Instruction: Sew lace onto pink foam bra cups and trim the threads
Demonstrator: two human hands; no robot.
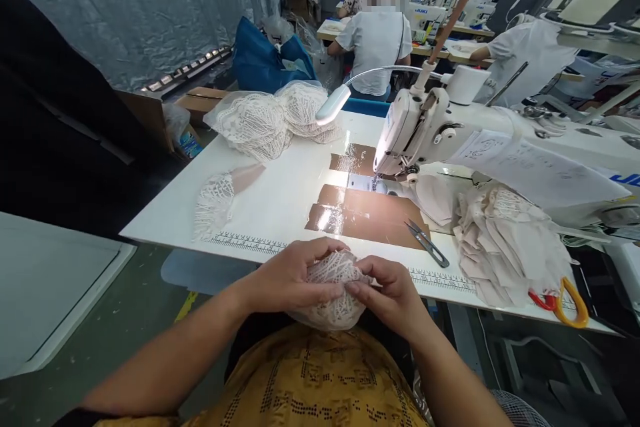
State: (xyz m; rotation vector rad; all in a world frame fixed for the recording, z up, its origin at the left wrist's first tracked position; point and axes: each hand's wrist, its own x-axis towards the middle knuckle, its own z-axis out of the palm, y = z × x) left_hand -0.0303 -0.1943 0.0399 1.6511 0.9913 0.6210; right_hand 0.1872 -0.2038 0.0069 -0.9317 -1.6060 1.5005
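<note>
A bundle of cream lace fabric point(333, 303) is between my two hands, just over my lap at the table's front edge. My left hand point(300, 277) wraps round its left side, thumb lying across the front. On the right side, my right hand point(385, 287) pinches the lace edge between thumb and fingers. Thread snips point(427, 243) lie on the table beyond my right hand. Straight ahead stands a white sewing machine point(415, 127), its lamp shining on the needle area. One lace piece with a plain beige end point(215, 203) lies flat to the left.
Lace piles point(260, 120) sit at the table's back left. Beige and lace pieces point(505, 240) are heaped at right, near orange-handled scissors point(573, 303). Brown tape patches point(370, 213) and a printed ruler point(250, 242) mark the tabletop point(280, 197). Co-workers point(375, 40) sit beyond.
</note>
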